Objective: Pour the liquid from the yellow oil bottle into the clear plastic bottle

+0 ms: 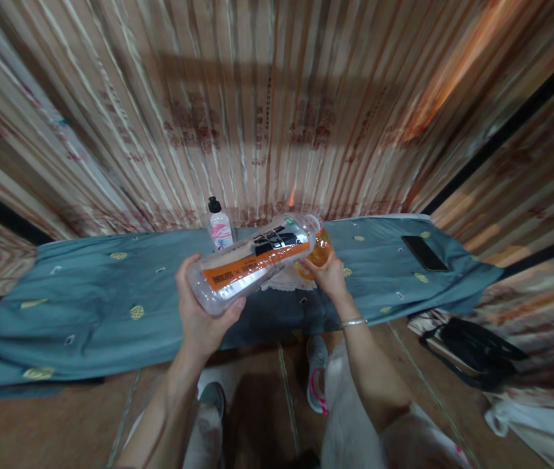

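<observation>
A large clear plastic bottle with an orange, silver and black label lies tilted in the air, its mouth end up and to the right. My left hand is closed round its bottom end. At the mouth end, my right hand grips an orange transparent container, whose exact kind I cannot make out. The bottle's mouth overlaps the container's rim, and whether they touch is unclear. Below them a white cloth lies on the table, partly hidden. Behind the bottle stands a small clear bottle with a black cap and pink label.
A teal patterned cloth covers the long table. A black phone lies at its right end. Striped curtains hang behind and on both sides. On the floor at right are a black bag and a white bag.
</observation>
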Demonstrator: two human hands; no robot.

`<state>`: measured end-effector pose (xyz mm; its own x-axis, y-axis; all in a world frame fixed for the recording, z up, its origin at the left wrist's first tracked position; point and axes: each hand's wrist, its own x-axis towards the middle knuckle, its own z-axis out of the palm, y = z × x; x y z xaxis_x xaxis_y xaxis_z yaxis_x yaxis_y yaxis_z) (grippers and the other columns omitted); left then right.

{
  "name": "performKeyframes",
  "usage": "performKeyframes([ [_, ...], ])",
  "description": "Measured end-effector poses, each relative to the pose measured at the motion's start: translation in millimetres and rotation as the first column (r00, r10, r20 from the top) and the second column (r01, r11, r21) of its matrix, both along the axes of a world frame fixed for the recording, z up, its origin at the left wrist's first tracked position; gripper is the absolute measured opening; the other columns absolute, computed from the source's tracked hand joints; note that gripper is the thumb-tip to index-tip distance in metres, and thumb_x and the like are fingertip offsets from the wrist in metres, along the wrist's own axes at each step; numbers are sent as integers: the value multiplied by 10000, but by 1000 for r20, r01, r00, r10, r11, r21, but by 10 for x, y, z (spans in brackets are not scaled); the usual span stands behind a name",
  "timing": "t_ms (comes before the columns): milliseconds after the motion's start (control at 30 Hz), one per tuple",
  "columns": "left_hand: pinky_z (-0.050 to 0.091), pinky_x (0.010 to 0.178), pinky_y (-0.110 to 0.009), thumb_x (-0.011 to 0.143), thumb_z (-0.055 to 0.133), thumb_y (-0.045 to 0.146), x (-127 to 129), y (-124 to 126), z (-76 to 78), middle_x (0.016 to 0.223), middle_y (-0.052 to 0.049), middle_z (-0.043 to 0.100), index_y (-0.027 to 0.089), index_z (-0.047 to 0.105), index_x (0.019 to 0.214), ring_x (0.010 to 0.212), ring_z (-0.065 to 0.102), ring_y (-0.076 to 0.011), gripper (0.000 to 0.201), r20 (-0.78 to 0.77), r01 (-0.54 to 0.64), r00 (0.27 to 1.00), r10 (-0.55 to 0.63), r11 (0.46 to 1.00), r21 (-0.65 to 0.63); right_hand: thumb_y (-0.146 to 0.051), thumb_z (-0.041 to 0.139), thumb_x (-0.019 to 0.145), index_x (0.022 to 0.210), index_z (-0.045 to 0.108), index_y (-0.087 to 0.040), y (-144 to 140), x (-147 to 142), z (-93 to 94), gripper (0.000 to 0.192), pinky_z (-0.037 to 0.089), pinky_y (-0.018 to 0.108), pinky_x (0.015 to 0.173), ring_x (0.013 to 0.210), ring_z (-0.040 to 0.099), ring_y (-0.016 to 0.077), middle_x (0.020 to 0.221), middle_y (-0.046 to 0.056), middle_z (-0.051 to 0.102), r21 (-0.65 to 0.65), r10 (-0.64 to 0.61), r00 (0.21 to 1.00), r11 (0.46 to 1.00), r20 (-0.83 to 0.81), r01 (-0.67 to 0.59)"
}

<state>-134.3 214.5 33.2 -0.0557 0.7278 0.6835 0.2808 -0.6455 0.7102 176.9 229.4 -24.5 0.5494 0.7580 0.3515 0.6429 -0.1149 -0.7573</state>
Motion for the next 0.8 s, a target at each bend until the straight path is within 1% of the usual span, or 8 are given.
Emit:
performKeyframes([
  [167,580,992,-453,744,867,676,-3,10,-7,1279,-113,621,222,498,1467,1089,685,-284,930,2,9,1000,-9,1000,7,-685,870,707,1322,660,-172,0,-5,19,828,639,515,932,1118,799,418,1191,202,834,-18,-1,1000,1000,-6,1],
  [367,580,1004,-463,732,875,688,-8,10,-14,1292,-125,634,216,502,1470,1116,689,-297,951,2,2,1000,-2,1000,4,-640,888,705,1328,658,-159,-9,-21,49,820,631,521,960,1139,793,421,1227,214,824,-32,-8,1000,999,-22,7],
  [500,589,988,-449,741,871,676,-2,2,3,1276,-116,639,221,512,1466,1098,695,-288,928,2,-4,1000,4,1000,11,-649,885,712,1309,662,-174,-10,-27,47,795,634,514,961,1138,796,416,1227,209,825,-26,-12,1000,1000,-21,12],
  [667,589,980,-439,755,867,668,8,-4,7,1278,-111,631,226,502,1475,1084,693,-282,920,6,14,1000,-14,1000,10,-669,882,707,1312,662,-174,-4,-15,31,812,629,523,978,1145,794,414,1217,202,829,-7,4,1000,1000,-24,-4],
  [800,581,985,-430,754,867,670,7,-4,1,1280,-106,629,225,515,1463,1087,689,-279,908,8,-6,1000,6,1000,25,-664,883,710,1316,658,-175,-5,-7,27,810,634,514,962,1126,800,405,1201,197,834,-12,9,1000,1000,-30,-9],
])
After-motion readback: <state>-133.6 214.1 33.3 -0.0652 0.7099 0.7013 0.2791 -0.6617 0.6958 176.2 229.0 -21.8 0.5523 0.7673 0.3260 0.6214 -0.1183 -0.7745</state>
